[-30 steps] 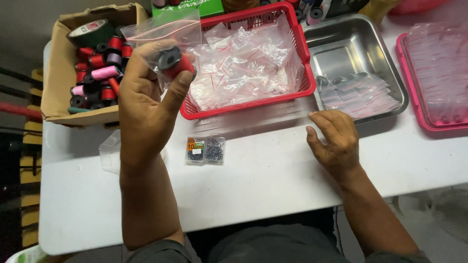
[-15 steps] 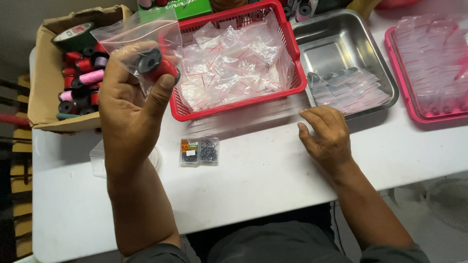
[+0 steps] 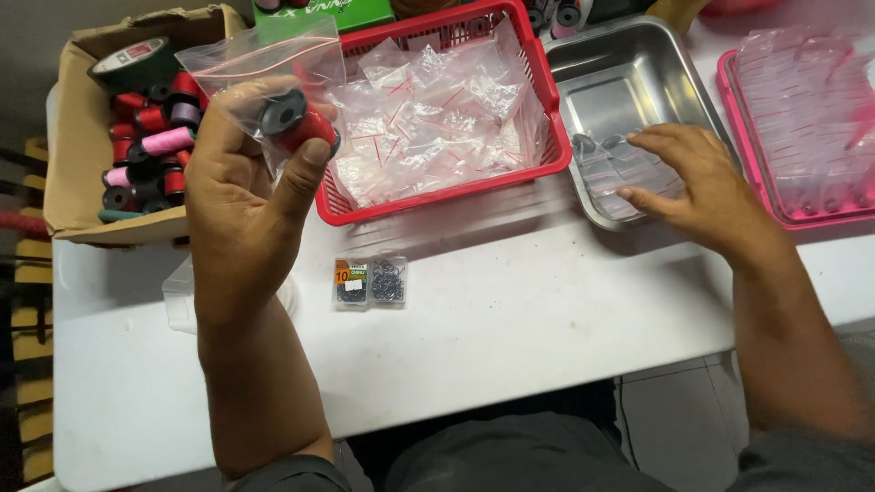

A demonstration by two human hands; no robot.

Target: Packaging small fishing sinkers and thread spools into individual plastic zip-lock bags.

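Currently bagging step: left hand (image 3: 241,196) pinches red thread spool (image 3: 296,123) inside clear zip bag (image 3: 264,68), raised over white table's (image 3: 510,346) left edge. Right hand (image 3: 697,187), fingers spread, empty, reaches small clear bags (image 3: 620,169) in steel tray (image 3: 629,68). Next likely calls for grasping one bag.

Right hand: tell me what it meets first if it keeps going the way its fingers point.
The right hand points left over the steel tray; its fingertips would probably first meet the small clear bags there, though its height above them is unclear.
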